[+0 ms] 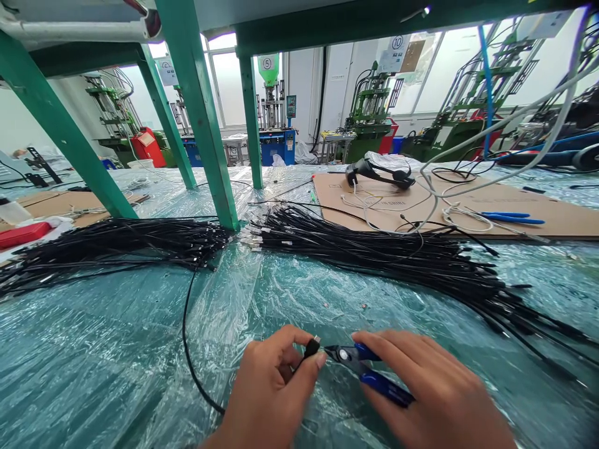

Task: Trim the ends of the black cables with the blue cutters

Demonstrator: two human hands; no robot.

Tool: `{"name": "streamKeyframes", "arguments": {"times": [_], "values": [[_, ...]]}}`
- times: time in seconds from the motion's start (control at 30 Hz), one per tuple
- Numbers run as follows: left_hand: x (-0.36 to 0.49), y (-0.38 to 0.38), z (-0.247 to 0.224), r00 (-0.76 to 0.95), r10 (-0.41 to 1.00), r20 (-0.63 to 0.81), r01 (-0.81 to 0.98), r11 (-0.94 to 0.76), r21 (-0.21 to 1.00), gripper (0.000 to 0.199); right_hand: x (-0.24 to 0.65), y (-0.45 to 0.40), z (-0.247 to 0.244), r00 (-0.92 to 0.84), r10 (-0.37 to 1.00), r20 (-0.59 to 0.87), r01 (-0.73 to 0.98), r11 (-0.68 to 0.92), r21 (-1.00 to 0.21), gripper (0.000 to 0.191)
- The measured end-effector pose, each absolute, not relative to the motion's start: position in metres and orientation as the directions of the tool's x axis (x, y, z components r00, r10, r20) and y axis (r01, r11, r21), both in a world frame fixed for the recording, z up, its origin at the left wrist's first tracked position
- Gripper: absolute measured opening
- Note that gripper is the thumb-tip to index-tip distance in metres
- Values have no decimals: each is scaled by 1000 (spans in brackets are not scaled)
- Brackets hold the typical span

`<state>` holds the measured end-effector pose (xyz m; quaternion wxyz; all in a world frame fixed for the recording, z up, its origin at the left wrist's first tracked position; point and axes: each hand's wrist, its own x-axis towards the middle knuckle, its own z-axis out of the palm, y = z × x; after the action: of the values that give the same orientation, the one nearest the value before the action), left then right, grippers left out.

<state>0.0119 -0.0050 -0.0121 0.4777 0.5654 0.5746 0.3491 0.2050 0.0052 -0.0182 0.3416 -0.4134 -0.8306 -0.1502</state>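
Observation:
Between thumb and index finger, my left hand (276, 386) pinches the black connector (312, 347) of a cable, its metal tip pointing up. A black cable (188, 349) runs from the left pile down behind my left wrist. My right hand (430, 380) is wrapped round the blue handles of small cutting pliers (344, 354). The plier tips are right beside the connector; whether they touch it I cannot tell. Beyond my hands lie a right bundle of black cables (374, 255) and a left bundle (126, 243).
Green metal posts (206, 125) rise from the film-covered table (140, 349). At the back right, a cardboard sheet (505, 202) bears a black headset (379, 173), white cables and blue-handled pliers (512, 218). A red object (23, 234) sits at far left. Green machines stand behind.

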Motion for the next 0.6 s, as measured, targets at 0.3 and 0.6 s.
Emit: {"name": "streamKeyframes", "arguments": {"times": [0.3, 0.6], "values": [[12, -7, -16, 77, 985, -154, 329, 121, 936, 24, 207, 5, -22, -422, 595, 684, 786, 616, -51, 19], [9, -6, -19, 60, 998, -13, 407, -13, 913, 30, 202, -3, -20, -253, 776, 578, 771, 522, -364, 30]]}}
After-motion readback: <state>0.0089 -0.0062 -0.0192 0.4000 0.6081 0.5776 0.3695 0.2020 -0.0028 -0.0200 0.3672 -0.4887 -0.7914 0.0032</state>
